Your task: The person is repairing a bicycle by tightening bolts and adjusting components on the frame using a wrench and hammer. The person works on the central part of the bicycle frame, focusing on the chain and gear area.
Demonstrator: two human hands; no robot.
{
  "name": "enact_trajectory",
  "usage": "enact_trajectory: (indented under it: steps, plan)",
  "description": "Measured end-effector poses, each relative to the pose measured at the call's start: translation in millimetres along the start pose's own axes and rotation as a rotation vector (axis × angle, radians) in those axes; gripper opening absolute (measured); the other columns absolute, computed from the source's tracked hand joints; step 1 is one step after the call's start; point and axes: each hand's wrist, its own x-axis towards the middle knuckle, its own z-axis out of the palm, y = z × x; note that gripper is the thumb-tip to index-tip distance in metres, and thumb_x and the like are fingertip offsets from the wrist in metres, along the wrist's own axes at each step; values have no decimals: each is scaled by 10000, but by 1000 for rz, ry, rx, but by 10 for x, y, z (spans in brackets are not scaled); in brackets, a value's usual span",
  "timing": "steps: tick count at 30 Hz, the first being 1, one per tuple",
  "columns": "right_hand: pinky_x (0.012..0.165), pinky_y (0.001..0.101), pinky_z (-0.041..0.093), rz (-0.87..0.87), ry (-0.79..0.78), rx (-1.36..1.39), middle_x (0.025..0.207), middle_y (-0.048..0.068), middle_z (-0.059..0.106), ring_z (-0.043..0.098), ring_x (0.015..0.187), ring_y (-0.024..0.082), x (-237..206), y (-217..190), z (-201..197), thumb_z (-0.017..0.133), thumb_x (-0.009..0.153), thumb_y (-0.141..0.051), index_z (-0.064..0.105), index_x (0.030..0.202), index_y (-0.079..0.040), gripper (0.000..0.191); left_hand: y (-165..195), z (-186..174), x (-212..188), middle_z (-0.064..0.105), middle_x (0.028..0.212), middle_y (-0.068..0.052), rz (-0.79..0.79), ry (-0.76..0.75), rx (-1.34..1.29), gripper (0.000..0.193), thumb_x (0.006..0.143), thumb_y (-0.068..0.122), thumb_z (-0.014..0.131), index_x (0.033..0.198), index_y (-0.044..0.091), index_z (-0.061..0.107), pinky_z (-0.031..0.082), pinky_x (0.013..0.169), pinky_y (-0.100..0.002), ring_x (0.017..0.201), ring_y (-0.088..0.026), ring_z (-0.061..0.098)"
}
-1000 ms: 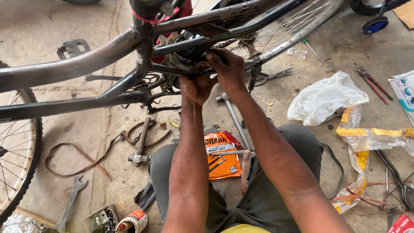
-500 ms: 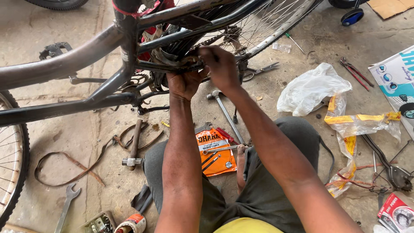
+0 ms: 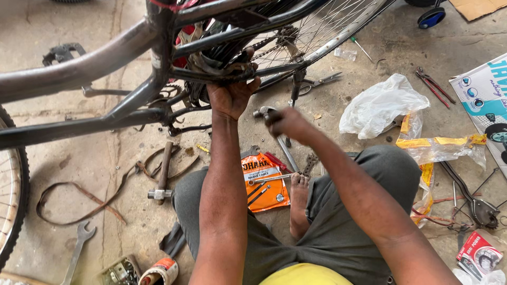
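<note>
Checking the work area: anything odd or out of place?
Tools lie loose on the floor around the upturned bicycle: a hammer, a spanner, red pliers, torn packets. Nothing looks spilled.

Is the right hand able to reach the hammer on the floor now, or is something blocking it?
Probably not easily. The right hand already grips a metal tool, and the left arm lies between it and the hammer. The left hand is busy under the bicycle frame.

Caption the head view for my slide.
Left hand grips bike frame; right hand holds a metal tool.
</note>
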Motion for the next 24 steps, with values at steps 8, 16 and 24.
enact_trajectory:
  steps: [8, 16, 24]
  plan:
    - [708, 340, 686, -303, -1, 502, 914, 153, 770, 788, 791, 222, -258, -567, -24, 665, 903, 54, 712, 1031, 64, 137, 1, -39, -8, 657, 1391, -185, -9, 24, 22, 738, 1020, 662, 459, 1472, 86, 552, 647, 883, -486, 1148, -301, 721]
    - [610, 255, 608, -721, 235, 381, 870, 86, 725, 697, 714, 115, -53, -656, 219, 689, 987, 12, 712, 1102, 27, 117, -5, -129, 6, 684, 1354, -156, -14, 12, 51, 774, 1012, 703, 450, 1459, 83, 569, 637, 859, -465, 1155, -301, 708]
    - [597, 229, 589, -875, 464, 274, 895, 49, 709, 683, 732, 81, 74, -905, 380, 720, 987, 19, 738, 1089, -13, 108, 33, -148, -9, 726, 1224, -93, -64, -73, 119, 849, 1025, 748, 398, 1400, 36, 667, 464, 687, -374, 946, -211, 644]
